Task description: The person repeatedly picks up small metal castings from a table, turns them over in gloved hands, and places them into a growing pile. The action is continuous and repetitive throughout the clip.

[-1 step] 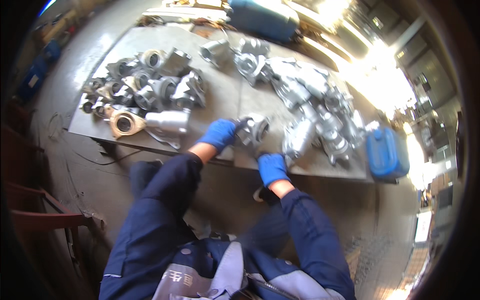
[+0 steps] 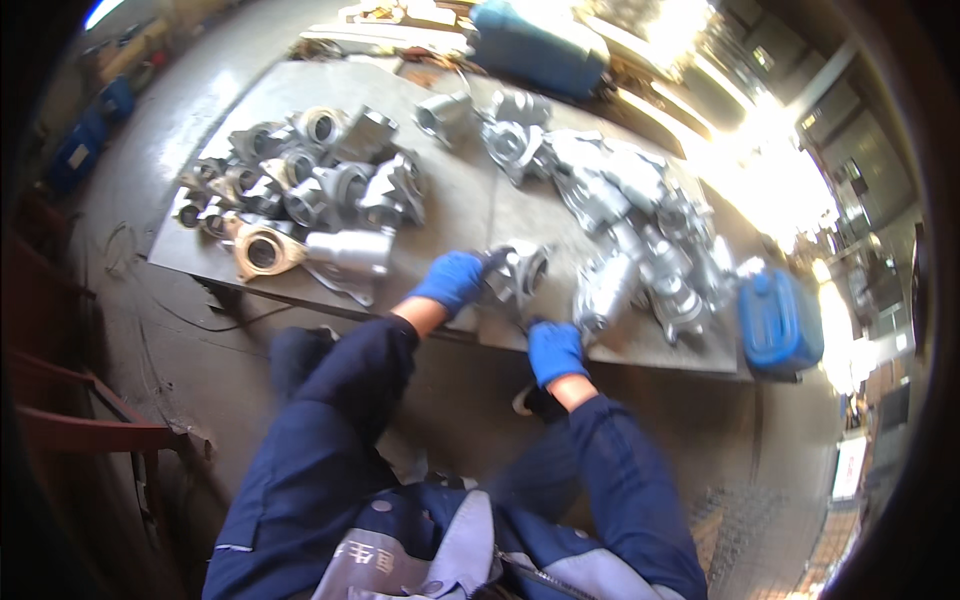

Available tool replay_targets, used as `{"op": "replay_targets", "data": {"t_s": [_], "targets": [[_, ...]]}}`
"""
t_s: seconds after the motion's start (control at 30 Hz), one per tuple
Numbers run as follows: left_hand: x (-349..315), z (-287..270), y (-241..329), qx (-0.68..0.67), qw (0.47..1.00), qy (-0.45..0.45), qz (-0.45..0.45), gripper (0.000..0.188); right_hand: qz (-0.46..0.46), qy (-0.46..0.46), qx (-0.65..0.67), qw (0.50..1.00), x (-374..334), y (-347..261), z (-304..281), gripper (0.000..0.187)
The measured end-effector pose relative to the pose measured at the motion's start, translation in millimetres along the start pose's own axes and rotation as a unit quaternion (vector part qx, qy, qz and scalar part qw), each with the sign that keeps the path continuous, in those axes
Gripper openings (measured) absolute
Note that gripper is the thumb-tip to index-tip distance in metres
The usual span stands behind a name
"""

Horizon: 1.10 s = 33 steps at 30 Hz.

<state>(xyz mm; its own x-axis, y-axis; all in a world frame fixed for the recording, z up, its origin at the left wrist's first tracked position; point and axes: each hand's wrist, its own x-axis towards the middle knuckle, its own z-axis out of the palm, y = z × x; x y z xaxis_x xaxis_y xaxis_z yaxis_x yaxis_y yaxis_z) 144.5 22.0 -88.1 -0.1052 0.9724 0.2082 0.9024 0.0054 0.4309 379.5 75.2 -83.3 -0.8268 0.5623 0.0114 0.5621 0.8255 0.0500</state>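
Note:
Both my hands wear blue gloves with dark fingertips. At the table's near edge, a grey cast-metal housing (image 2: 518, 278) with a round opening stands tilted between them. My left hand (image 2: 450, 282) is closed on its left side, the fingertips over its top. Close to the housing's lower right side is my right hand (image 2: 556, 352), its fingers curled closed. What those fingers grip is blurred and partly hidden. Just right of that hand lies another silver housing (image 2: 603, 290).
Several castings, including a tan-flanged one (image 2: 262, 252), crowd the left of the metal table (image 2: 450, 200). More silver housings (image 2: 590, 180) are heaped on the right. A blue jerrycan (image 2: 775, 320) stands at the right end, and a blue drum (image 2: 540, 45) lies beyond the far edge.
The whole view has shifted slightly, so table and hands appear a little lower and to the right. Both hands keep about the same place at the housing.

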Motion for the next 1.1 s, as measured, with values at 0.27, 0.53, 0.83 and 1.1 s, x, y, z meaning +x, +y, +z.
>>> {"op": "replay_targets", "data": {"t_s": [0.27, 0.53, 0.83, 1.1], "targets": [[-12.8, -9.8, 4.4, -0.007, 0.986, 0.027, -0.164, 0.079, 0.181, 0.023, 0.115, 0.976, -82.0, -45.6, -4.7, 0.029], [28.4, -57.5, -15.7, 0.045, 0.898, 0.018, -0.438, 0.067, 0.306, -0.026, 0.502, 0.809, -136.5, -50.3, 14.1, 0.022], [-11.3, 11.9, 101.6, -0.023, 0.967, 0.251, -0.022, 0.075, 0.303, -0.011, 0.865, 0.399, -134.4, 10.1, -37.3, 0.043], [72.9, 62.2, 218.5, -0.1, 0.991, 0.093, -0.013, 0.094, 0.175, 0.079, 0.953, 0.233, -135.9, 52.4, 36.1, 0.036]]}}
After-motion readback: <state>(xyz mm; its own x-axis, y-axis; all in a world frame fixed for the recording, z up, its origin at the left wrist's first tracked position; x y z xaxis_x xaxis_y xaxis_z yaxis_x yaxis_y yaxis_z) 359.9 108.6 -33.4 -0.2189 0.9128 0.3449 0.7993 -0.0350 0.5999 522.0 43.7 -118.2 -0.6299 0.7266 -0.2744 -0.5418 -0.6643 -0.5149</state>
